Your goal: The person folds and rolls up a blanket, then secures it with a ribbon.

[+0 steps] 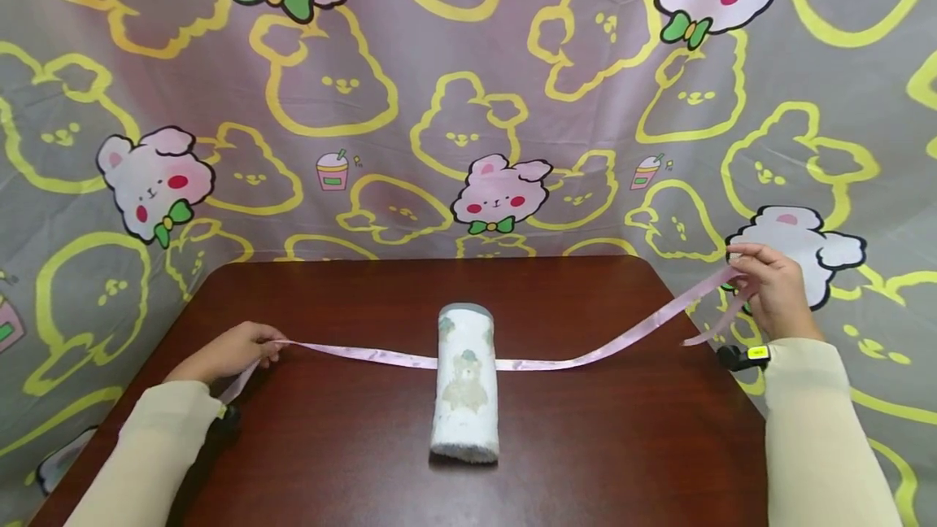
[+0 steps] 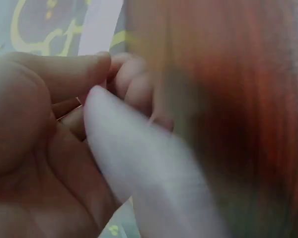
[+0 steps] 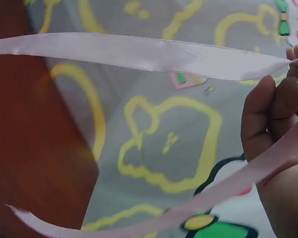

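A rolled white towel (image 1: 467,397) with a bear print and a grey edge lies lengthwise in the middle of the table. A pink ribbon (image 1: 629,340) runs beneath it and comes out on both sides. On the left, my left hand (image 1: 237,350) pinches the ribbon between thumb and fingers close over the table, its tail hanging back toward the wrist. My right hand (image 1: 776,287) pinches the other end, raised beyond the table's right edge, with a loose tail dangling below. In the right wrist view the ribbon (image 3: 139,52) stretches leftward from the fingertips.
The dark red-brown wooden table (image 1: 351,446) has rounded back corners. Behind and beside it hangs a grey curtain (image 1: 571,120) printed with yellow outlines and white rabbits. A small dark device (image 1: 743,356) sits at the right wrist.
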{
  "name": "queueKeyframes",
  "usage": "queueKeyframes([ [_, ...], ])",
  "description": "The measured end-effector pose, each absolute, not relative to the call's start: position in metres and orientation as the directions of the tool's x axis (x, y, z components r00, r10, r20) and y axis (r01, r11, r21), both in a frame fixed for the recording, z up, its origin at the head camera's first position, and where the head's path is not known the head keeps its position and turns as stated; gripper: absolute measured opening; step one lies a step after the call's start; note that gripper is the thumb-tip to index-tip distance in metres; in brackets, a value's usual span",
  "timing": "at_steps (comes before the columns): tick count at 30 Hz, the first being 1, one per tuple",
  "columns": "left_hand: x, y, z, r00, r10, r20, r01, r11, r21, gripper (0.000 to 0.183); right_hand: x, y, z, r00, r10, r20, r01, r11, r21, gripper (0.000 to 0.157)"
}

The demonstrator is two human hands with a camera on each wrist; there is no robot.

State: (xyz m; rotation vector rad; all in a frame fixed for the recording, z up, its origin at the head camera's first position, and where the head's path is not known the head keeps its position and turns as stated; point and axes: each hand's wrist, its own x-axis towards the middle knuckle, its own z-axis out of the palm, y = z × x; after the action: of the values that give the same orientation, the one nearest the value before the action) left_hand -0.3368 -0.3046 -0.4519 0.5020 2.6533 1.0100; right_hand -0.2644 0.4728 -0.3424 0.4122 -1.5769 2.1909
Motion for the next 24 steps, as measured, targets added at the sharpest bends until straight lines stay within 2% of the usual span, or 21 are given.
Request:
queueKeyframes([
  [3, -0.336, -0.314, -0.45, -0.886, 0.417, -0.204, 0.062, 0.541, 0.839, 0.021, -0.265, 0.472, -0.331, -0.859, 0.169, 0.483, -0.509, -0.379, -0.773, 0.018],
  [5, -0.335, -0.319, -0.447, -0.865, 0.434, -0.252, -0.02, 0.471, 0.882, 0.025, -0.267, 0.47, -0.323, -0.855, 0.173, 0.49, -0.512, -0.435, -0.741, 0.018],
  [7, -0.334, -0.324, -0.443, -0.853, 0.442, -0.276, -0.048, 0.461, 0.886, 0.035, -0.268, 0.468, -0.316, -0.855, 0.178, 0.486, -0.508, -0.475, -0.719, 0.018],
  [10, -0.333, -0.332, -0.437, -0.859, 0.42, -0.294, -0.046, 0.508, 0.86, 0.05, -0.271, 0.465, -0.305, -0.867, 0.191, 0.461, -0.484, -0.546, -0.684, 0.018],
  [13, -0.332, -0.341, -0.433, -0.877, 0.355, -0.323, -0.084, 0.55, 0.831, 0.054, -0.273, 0.461, -0.297, -0.871, 0.207, 0.445, -0.476, -0.573, -0.667, 0.017],
  [18, -0.331, -0.348, -0.433, -0.907, 0.258, -0.334, -0.099, 0.638, 0.763, 0.047, -0.274, 0.449, -0.286, -0.867, 0.167, 0.47, -0.479, -0.544, -0.689, 0.018],
  [24, -0.335, -0.339, -0.44, -0.95, 0.213, -0.231, -0.026, 0.679, 0.734, 0.041, -0.279, 0.419, -0.271, -0.875, 0.005, 0.485, -0.434, -0.453, -0.779, 0.018],
])
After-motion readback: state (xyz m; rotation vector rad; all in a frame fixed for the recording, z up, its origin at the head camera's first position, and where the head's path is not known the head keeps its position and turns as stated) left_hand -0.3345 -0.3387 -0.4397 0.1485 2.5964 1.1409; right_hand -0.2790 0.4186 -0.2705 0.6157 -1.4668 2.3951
